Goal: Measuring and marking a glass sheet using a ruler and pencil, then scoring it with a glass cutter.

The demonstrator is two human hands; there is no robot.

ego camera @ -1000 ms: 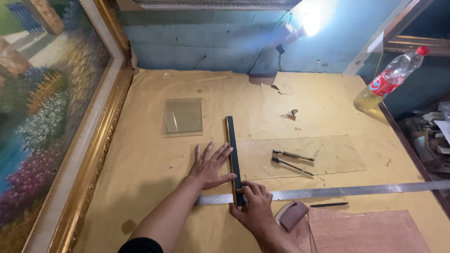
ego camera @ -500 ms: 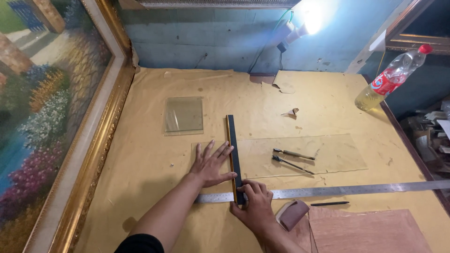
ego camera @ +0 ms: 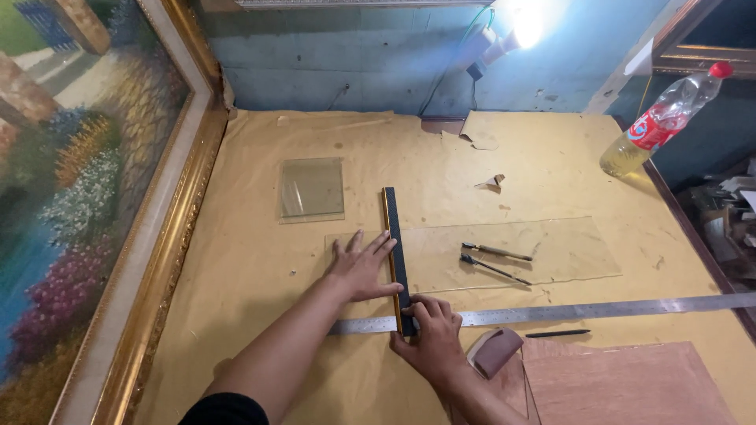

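The left hand (ego camera: pixel 361 267) lies flat with spread fingers, released, and presses on the left end of a large clear glass sheet (ego camera: pixel 551 252) and against the left edge of a dark straightedge (ego camera: pixel 396 256), probably to stop both from sliding. The right hand (ego camera: pixel 431 337) is just below it, and its grip is clenched around the near end of the straightedge, where this bar crosses a long steel ruler (ego camera: pixel 567 312); I cannot tell if it also holds a small tool. The ruler runs to the right of this hand, seemingly as a stop for squaring the bar. Right of the hands, two thin tools (ego camera: pixel 494 261) rest on the glass, and a dark pencil (ego camera: pixel 557 334) and a brown sanding block (ego camera: pixel 494 351) lie beside a plywood board (ego camera: pixel 630 382). Beyond the left hand lies a small glass square (ego camera: pixel 313 189). Far right, a plastic bottle (ego camera: pixel 661 122) leans, holding some yellowish liquid at its bottom. Left of the paper-covered worktop (ego camera: pixel 252 260) stands a gilt-framed painting (ego camera: pixel 87 197).
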